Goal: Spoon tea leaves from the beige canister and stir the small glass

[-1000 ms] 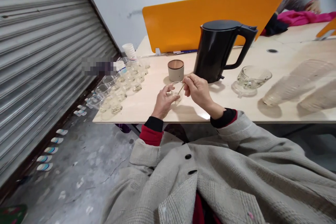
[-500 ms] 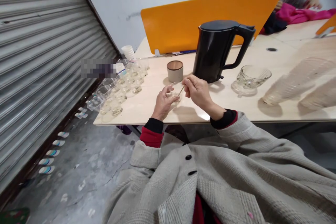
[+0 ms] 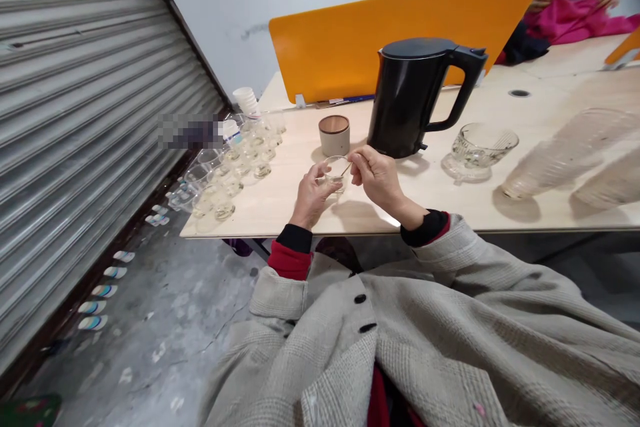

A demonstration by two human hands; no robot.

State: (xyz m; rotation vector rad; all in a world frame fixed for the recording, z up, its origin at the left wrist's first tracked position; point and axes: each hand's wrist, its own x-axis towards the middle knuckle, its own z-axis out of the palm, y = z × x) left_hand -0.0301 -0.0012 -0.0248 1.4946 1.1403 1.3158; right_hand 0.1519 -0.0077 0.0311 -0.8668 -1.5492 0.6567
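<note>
My left hand (image 3: 311,197) grips a small clear glass cup (image 3: 335,171) that stands on the light wooden table (image 3: 280,197). My right hand (image 3: 377,177) pinches a thin stick (image 3: 346,168) whose lower end dips into that cup. A small beige jar with a brown lid (image 3: 335,134) stands just behind the cup. A black electric kettle (image 3: 415,97) stands behind my right hand.
Several small clear cups (image 3: 235,163) crowd the table's left end beside a stack of white cups (image 3: 247,99). A glass cup on a saucer (image 3: 477,147) and lying clear tumblers (image 3: 565,157) are at the right. An orange divider (image 3: 380,33) stands behind. Another person's hands work on pink cloth (image 3: 575,20) far right.
Both hands stay at the small cup; the stick has shifted slightly inside it. The other person's hands have moved on the pink cloth.
</note>
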